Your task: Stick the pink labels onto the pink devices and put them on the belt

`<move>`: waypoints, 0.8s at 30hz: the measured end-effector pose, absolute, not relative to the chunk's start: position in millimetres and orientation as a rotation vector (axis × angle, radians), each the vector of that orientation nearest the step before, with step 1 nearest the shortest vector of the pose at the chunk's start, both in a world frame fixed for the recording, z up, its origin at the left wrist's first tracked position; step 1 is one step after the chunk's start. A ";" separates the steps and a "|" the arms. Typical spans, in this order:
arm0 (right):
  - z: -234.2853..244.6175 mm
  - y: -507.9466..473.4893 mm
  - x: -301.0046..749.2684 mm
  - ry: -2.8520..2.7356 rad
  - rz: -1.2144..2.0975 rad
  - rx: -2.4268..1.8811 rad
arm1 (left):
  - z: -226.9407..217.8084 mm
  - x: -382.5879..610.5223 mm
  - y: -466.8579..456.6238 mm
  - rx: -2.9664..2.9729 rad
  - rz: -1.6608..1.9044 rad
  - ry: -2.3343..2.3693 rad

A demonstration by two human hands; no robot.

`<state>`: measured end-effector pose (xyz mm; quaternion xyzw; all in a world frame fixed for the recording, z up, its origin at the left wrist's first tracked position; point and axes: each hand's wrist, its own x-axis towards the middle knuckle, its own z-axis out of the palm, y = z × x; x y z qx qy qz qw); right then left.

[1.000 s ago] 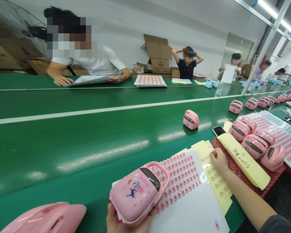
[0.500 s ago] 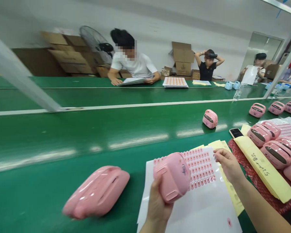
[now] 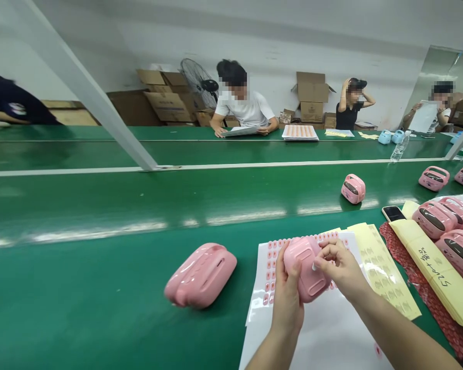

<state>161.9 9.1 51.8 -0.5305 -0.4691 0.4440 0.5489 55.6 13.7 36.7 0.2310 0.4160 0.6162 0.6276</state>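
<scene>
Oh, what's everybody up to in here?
A person sits with a pink case in their left hand, held above a white sheet bearing rows of small red-and-pink stickers. Their right hand is at the case's side, with a tiny pale bit at the fingertips, too small to identify. Another pink case lies to the left on the green table. Across from them, a co-worker in a white shirt holds a sheet of their own.

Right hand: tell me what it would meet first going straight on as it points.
Most likely the rounded pink plastic case held by the left hand; the right hand looks very near or touching it, but depth is unclear here.
</scene>
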 end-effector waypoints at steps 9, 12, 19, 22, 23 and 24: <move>48.4 8.3 159.6 -1.237 0.887 -1.269 | 34.3 55.0 15.3 0.545 1.439 0.962; 45.7 7.4 160.9 -1.317 0.800 -1.281 | 34.9 54.3 15.6 0.556 1.440 0.970; 40.0 6.5 159.1 -1.456 0.613 -1.241 | 36.2 54.7 15.0 0.559 1.409 0.990; 41.0 6.6 155.5 -1.440 0.502 -1.216 | 36.4 55.3 14.6 0.540 1.411 0.991; 40.9 6.9 154.9 -1.442 0.476 -1.210 | 36.3 55.4 14.7 0.536 1.415 0.993; 40.3 7.2 154.5 -1.455 0.453 -1.206 | 36.1 55.6 14.9 0.534 1.419 0.995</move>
